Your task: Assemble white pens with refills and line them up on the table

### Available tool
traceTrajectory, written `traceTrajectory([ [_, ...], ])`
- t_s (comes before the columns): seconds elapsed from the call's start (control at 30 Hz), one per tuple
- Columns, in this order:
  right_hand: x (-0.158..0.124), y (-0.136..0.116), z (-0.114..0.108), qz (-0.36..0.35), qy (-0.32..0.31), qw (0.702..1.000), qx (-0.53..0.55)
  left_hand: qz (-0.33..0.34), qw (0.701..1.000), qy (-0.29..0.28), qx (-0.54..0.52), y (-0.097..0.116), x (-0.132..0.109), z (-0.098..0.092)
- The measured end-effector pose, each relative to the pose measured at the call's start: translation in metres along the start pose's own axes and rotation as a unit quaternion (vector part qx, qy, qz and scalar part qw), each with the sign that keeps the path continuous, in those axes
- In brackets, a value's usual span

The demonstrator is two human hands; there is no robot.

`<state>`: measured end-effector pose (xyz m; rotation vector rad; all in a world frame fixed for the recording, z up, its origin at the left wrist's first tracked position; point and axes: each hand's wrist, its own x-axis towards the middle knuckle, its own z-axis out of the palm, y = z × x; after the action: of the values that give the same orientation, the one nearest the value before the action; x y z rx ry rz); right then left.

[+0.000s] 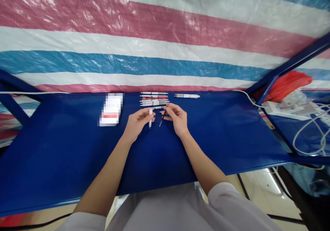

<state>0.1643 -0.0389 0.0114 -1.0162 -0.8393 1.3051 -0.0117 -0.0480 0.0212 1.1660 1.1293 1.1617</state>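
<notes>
My left hand [137, 122] pinches a white pen barrel [150, 118], held upright over the blue tabletop. Close by on the right, my right hand [178, 118] is closed on a thin dark pen refill [162, 118], tilted with its lower end toward the left. The barrel and refill are apart. Just beyond my fingers lies a row of several pens [154, 98], mostly white and grey with a red one among them. One dark-and-white pen part [158, 107] lies nearest my hands, partly hidden by them. Farther right, a few more pens [187, 96] lie together.
A blurred-out white rectangular item [111, 109] lies left of my hands on the blue table [219, 131]. Striped plastic sheeting [160, 42] hangs behind. Blue frame bars [288, 64], a red bag [288, 85] and white cables [309, 124] are at the right.
</notes>
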Motion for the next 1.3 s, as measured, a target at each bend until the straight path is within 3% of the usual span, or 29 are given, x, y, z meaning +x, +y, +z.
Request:
traceTrajectory([
  [0.23,-0.006,-0.015,0.005,-0.063,0.009,0.998,0.007,0.022,0.994,-0.032,0.106,0.004,-0.004,0.000],
  [0.4,-0.002,-0.026,0.012,-0.096,0.049,0.993,0.037,0.035,0.992,-0.053,0.113,0.008,-0.006,0.003],
  [0.63,0.006,-0.028,0.021,-0.107,0.099,0.988,0.044,0.006,0.992,-0.068,0.102,0.008,-0.007,0.003],
  [0.87,0.002,-0.017,0.024,-0.083,0.059,0.993,0.056,0.002,0.992,-0.078,0.102,0.010,-0.006,0.004],
  [1.3,-0.004,-0.012,0.018,-0.072,-0.008,0.997,-0.031,-0.012,0.985,-0.105,0.135,0.006,-0.007,0.004],
])
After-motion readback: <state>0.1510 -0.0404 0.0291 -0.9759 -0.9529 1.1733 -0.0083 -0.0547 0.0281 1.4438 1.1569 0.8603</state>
